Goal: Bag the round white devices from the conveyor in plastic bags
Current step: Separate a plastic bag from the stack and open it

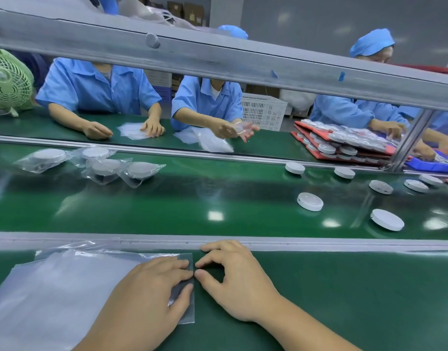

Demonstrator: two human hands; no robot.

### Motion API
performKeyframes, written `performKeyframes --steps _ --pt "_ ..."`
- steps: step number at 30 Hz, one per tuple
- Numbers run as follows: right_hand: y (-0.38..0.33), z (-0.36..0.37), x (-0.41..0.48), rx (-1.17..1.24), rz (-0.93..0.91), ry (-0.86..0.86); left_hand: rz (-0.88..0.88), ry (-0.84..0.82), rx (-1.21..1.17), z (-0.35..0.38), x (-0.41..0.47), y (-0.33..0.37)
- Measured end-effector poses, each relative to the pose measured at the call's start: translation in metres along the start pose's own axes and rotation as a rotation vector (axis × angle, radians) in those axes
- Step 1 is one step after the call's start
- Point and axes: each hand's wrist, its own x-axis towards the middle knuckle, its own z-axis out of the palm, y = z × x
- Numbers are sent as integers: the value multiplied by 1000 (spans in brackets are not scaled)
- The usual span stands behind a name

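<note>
Your left hand (152, 287) presses the plastic bags (65, 287), fingers straight. Your right hand (235, 282) has curled fingers touching the top bag's edge; I cannot tell if they pinch it.

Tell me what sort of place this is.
Most likely a factory packing line: a green conveyor belt holds round white devices, bagged ones lie alongside, and workers in blue smocks sit opposite.
</note>
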Motion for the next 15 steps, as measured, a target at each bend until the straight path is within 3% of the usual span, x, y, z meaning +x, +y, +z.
performKeyframes --steps 13,15 --pt "1 -2 -1 11 -40 2 21 -37 23 -6 2 5" --pt "-4 -8 -1 59 -141 159 27 -26 10 -7 3 5"
